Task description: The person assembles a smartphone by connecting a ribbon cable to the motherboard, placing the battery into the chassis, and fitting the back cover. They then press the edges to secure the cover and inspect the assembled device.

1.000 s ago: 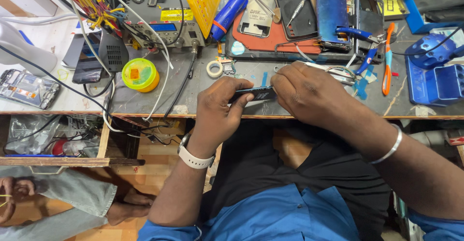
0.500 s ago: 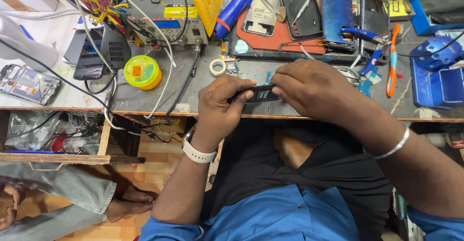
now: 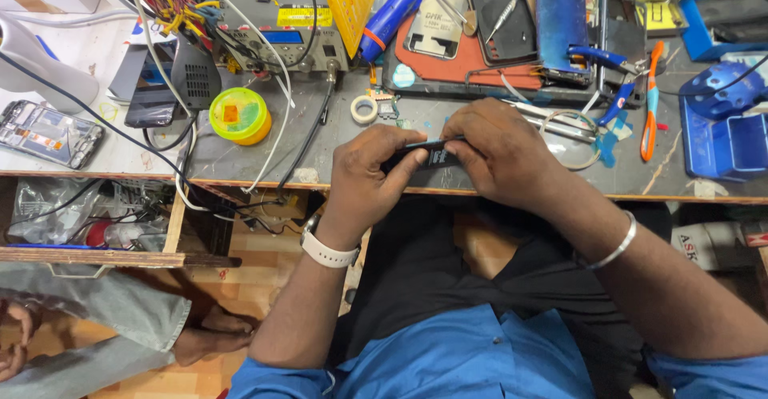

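Slim black flat phone-like slab [image 3: 428, 157] pinched betw. both hands, long axis running L-R; left hand [image 3: 370, 181] clamps its L end, right hand [image 3: 500, 153] covers R end, closer to the worn grey bench top [image 3: 240, 159].

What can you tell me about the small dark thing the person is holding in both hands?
The small dark flat part looks like a thin black slab, perhaps a phone battery, with pale print on its face. It lies roughly level above the front edge of the grey workbench. The left hand pinches its left end and the right hand covers its right end, hiding most of it.
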Demonstrator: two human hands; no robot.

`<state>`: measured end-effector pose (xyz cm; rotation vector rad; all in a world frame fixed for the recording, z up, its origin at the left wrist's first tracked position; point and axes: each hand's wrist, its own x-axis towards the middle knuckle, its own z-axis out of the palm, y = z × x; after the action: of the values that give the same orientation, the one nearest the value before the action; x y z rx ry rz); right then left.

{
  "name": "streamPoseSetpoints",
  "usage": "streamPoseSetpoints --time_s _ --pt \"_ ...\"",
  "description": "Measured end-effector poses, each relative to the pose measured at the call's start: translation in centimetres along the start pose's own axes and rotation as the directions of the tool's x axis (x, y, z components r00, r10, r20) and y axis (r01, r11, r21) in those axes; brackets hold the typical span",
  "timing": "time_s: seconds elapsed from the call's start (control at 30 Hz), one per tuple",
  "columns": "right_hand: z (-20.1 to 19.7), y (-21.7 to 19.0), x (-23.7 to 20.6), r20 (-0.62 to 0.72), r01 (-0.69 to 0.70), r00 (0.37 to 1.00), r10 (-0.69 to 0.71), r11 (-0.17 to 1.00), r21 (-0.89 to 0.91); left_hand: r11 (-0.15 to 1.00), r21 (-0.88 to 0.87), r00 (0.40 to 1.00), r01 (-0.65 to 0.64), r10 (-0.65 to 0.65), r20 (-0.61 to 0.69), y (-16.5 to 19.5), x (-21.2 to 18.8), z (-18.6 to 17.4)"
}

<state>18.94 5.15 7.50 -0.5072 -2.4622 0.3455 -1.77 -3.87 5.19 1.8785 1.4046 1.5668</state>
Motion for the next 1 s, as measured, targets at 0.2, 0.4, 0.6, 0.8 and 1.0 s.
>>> streamPoseSetpoints --time_s 0.2,0.4,0.6,0.8,1.0 --pt "-0.6 -0.8 0.1 -0.023 0.033 0.999 -0.034 0.999 -0.010 0.998 0.003 0.997 -0.069 0.069 -0.022 0.0 -0.2 0.3" --pt "-0.1 -1.0 0.7 -0.006 0.064 0.998 -0.064 0.996 -0.057 0.994 0.050 0.994 -0.101 0.103 -0.043 0.0 0.0 0.5" --pt "-0.5 -0.8 0.6 0.019 0.029 0.999 -0.028 0.998 -0.055 0.996 0.016 0.996 -0.086 0.085 0.039 0.1 -0.3 -0.4" --pt "-1.7 -2.0 -0.1 0.025 0.058 0.998 -0.055 0.991 -0.120 0.929 0.278 0.967 -0.246 0.254 0.005 0.6 -1.6 -0.2" --pt "-3.8 -3.8 -0.7 0.038 0.198 0.980 -0.195 0.947 -0.251 0.815 0.373 0.865 -0.444 0.499 -0.060 2.6 -1.7 -0.6"
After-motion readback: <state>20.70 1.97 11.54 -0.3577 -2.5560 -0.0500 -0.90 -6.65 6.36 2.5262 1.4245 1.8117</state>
